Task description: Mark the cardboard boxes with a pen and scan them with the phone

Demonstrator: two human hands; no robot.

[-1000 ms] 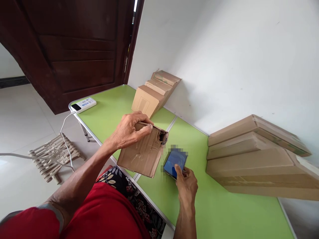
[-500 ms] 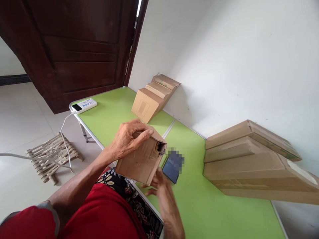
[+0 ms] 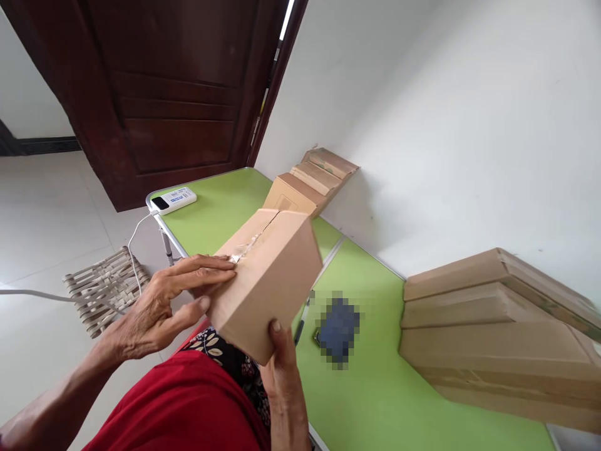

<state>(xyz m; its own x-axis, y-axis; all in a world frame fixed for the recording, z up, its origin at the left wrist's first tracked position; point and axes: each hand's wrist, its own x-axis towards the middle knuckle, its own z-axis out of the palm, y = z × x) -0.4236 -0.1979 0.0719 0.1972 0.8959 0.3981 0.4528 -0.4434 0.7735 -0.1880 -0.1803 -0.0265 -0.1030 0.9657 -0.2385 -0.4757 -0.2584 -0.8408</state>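
Observation:
A brown cardboard box (image 3: 272, 282) is held tilted above the near edge of the green table (image 3: 361, 388). Along its upper face runs a seam with a torn, whitish strip of tape (image 3: 240, 254). My right hand (image 3: 282, 369) supports the box from below on the right, thumb pressed on its side and the other fingers hidden beneath. On the upper face near the torn tape lie the stretched fingers of my left hand (image 3: 176, 300), its thumb apart at the near corner. The box's underside is out of sight.
Stacked cardboard boxes (image 3: 319, 178) stand against the wall at the back; larger ones (image 3: 469, 332) are at the right. A pixelated dark flat object (image 3: 339, 329) lies on the table. A white device (image 3: 173, 200) with a cable sits far left, above a woven stool (image 3: 101, 288).
The box has been turned, so its taped seam now faces up. My right hand has gone from beside it to gripping it. My left hand has shifted left, fingers straightened.

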